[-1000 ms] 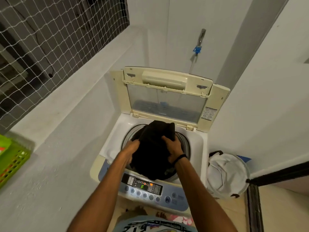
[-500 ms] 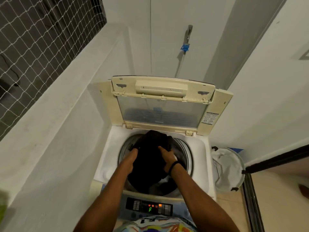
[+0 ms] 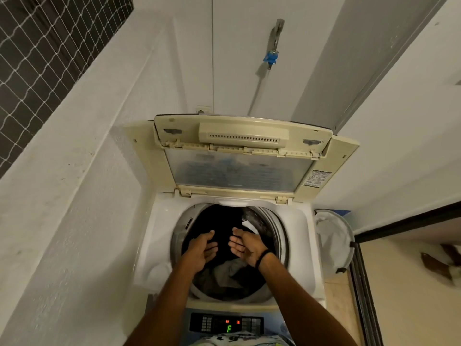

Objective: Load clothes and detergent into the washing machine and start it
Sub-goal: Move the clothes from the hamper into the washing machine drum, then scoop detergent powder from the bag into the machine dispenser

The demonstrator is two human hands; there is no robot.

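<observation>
So, loading step: the black cloth garment (image 3: 216, 221) sits down in the white top-load washing machine (image 3: 159, 221)'s grey drum (image 3: 275, 229). Left hand (image 3: 200, 248) and right hand (image 3: 245, 245) hover over it, fingers loose, holding nothing. Next up I'd guess detergent, then dropping the cream plastic lid (image 3: 244, 136).

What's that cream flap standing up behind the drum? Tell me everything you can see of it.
It is the washing machine's lid, folded open and standing up behind the drum. Its frame looks like yellowed cream plastic, in two hinged sections: the upper carries a slotted bar, the lower a cloudy clear window. A printed label sits at its right edge. The left hand and right hand are over the drum, not touching it.
</observation>
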